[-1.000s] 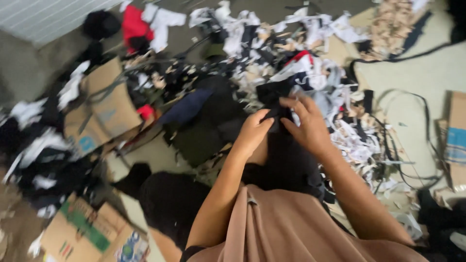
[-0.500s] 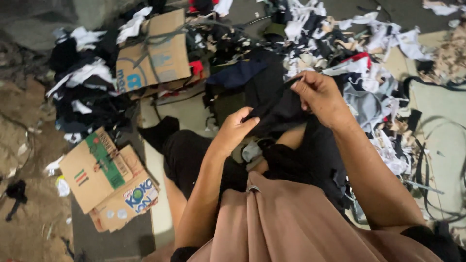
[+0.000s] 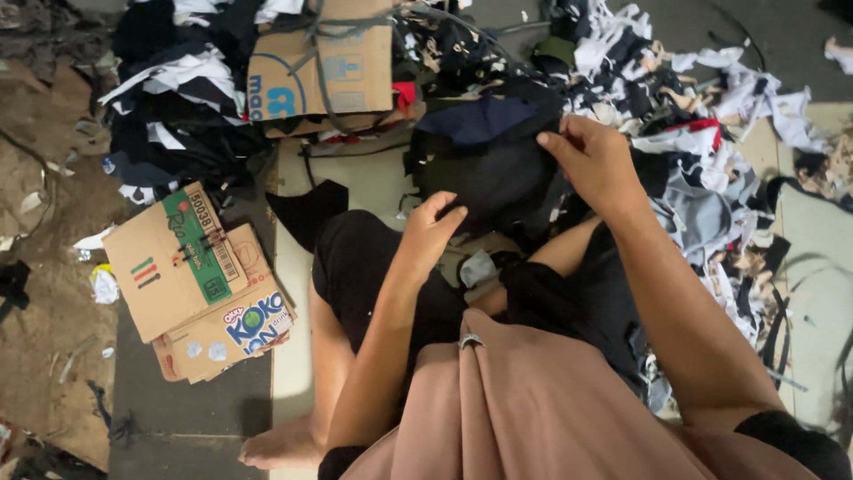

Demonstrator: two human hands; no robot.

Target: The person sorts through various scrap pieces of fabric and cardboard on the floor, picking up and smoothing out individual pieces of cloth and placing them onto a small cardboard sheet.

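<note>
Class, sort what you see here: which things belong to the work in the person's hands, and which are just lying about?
In hand:
left hand
right hand
black cloth held between them

Lying about:
flattened cardboard boxes
tied cardboard box
heap of fabric scraps

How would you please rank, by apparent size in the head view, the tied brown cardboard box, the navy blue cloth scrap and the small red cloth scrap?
1. Tied brown cardboard box, largest.
2. Navy blue cloth scrap.
3. Small red cloth scrap, smallest.
</note>
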